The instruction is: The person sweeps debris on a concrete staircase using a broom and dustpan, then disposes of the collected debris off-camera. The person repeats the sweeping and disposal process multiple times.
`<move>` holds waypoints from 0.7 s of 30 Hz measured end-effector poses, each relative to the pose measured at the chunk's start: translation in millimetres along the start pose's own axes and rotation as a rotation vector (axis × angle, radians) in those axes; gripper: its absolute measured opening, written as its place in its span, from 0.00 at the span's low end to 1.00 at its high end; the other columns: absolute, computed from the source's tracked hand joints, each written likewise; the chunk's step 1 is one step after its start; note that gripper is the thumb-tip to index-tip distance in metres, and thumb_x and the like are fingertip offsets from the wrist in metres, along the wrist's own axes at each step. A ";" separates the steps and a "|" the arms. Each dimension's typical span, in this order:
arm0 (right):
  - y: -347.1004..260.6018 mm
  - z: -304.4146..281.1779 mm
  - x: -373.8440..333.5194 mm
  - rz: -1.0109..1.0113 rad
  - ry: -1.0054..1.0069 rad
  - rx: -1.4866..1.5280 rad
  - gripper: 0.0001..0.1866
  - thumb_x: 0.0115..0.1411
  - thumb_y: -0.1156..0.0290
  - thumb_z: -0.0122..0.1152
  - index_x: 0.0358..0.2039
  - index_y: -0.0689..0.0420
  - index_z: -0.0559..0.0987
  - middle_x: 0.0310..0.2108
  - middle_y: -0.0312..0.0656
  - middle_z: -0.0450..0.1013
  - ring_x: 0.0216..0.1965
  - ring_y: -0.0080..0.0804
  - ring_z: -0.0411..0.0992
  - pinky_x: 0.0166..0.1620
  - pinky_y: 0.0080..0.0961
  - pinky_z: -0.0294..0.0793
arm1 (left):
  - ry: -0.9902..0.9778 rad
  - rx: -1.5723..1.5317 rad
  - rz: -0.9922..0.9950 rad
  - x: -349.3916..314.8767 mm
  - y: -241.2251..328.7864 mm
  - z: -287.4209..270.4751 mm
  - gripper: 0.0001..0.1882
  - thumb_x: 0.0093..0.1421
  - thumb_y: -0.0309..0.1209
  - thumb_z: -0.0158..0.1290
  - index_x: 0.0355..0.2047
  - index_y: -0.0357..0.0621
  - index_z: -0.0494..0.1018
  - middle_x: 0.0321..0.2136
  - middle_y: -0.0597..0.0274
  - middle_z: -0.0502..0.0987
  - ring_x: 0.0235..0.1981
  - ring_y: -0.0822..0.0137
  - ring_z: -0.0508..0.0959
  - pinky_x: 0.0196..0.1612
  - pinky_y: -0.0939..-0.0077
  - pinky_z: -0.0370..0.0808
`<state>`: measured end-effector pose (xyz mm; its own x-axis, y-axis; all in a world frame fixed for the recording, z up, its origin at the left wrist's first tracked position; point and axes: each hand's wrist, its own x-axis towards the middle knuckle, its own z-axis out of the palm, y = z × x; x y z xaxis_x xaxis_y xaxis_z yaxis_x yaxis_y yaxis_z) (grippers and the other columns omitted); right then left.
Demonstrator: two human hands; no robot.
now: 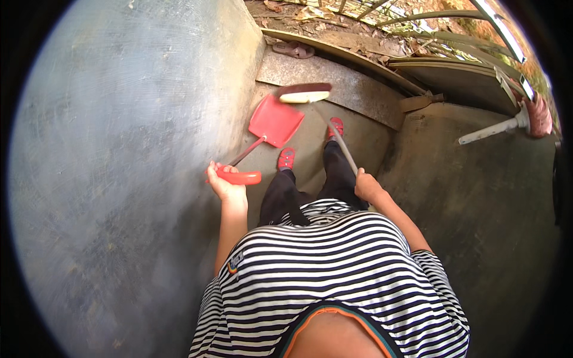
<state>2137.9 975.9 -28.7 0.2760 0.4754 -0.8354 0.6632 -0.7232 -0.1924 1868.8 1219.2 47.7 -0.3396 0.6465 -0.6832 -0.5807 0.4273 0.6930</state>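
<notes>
Sweeping seems in hand: the left hand [225, 186] is closed around the handle of a red plastic long-handled dustpan [276, 121] ahead, the right hand [367, 186] grips a thin-poled broom [304, 93] whose head touches the pan's far edge, likely needing a short pull inward.

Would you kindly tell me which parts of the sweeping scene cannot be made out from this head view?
- Broom head: motion-blurred, bristles indistinct.
- Right hand: its fingers wrap under the broom handle, hidden by the hand's back.
- Left hand: palm hidden behind the dustpan grip.
- Dustpan: any contents too small to tell.
- Legs: upper part covered by the striped shirt.
</notes>
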 end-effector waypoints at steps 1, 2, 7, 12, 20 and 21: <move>4.9 -25.8 -7.6 -0.039 -0.070 -0.020 0.13 0.48 0.79 0.46 0.36 0.69 0.63 0.31 0.65 0.70 0.34 0.55 0.72 0.37 0.42 0.72 | 0.028 -0.021 0.017 -5.6 -7.8 8.0 0.11 0.54 0.36 0.49 0.24 0.49 0.59 0.21 0.72 0.60 0.17 0.76 0.61 0.19 0.82 0.60; 8.4 -56.5 -17.5 -0.046 -0.181 0.072 0.14 0.49 0.78 0.46 0.37 0.69 0.64 0.30 0.65 0.70 0.32 0.53 0.73 0.36 0.41 0.72 | 0.041 -0.039 0.032 -4.7 -13.5 12.4 0.10 0.54 0.36 0.50 0.24 0.49 0.60 0.21 0.72 0.60 0.17 0.76 0.61 0.19 0.82 0.60; 72.7 -118.0 -13.8 -0.373 -0.208 0.084 0.21 0.48 0.74 0.51 0.44 0.66 0.65 0.32 0.65 0.69 0.37 0.56 0.70 0.41 0.41 0.69 | 0.112 -0.092 0.041 -32.7 -34.3 29.7 0.08 0.54 0.34 0.48 0.23 0.49 0.61 0.20 0.72 0.64 0.15 0.78 0.61 0.18 0.84 0.61; 47.4 -177.9 22.9 -0.288 -0.083 -0.051 0.19 0.48 0.72 0.52 0.39 0.68 0.63 0.31 0.66 0.69 0.38 0.59 0.69 0.42 0.43 0.69 | 0.164 -0.173 0.065 -57.2 -49.7 -7.9 0.07 0.54 0.32 0.48 0.23 0.48 0.62 0.20 0.71 0.66 0.15 0.77 0.63 0.17 0.84 0.62; 5.6 -164.5 66.0 -0.168 -0.198 -0.096 0.16 0.47 0.78 0.46 0.38 0.70 0.61 0.25 0.63 0.70 0.25 0.51 0.74 0.30 0.39 0.74 | 0.321 -0.313 0.107 -65.0 -56.6 -41.0 0.09 0.54 0.34 0.48 0.21 0.46 0.62 0.15 0.69 0.61 0.14 0.77 0.62 0.17 0.84 0.61; 9.3 -164.3 62.9 -0.108 -0.272 -0.049 0.18 0.47 0.77 0.49 0.39 0.70 0.62 0.24 0.60 0.70 0.20 0.46 0.73 0.24 0.36 0.73 | 0.320 -0.324 0.112 -64.6 -55.1 -46.3 0.09 0.54 0.34 0.48 0.21 0.46 0.62 0.16 0.69 0.61 0.15 0.77 0.62 0.17 0.85 0.61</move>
<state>2275.8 1081.4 1.6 0.0093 0.3917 -0.9200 0.7134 -0.6473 -0.2684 1888.5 1124.6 42.9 -0.5947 0.4282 -0.6805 -0.7116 0.1136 0.6933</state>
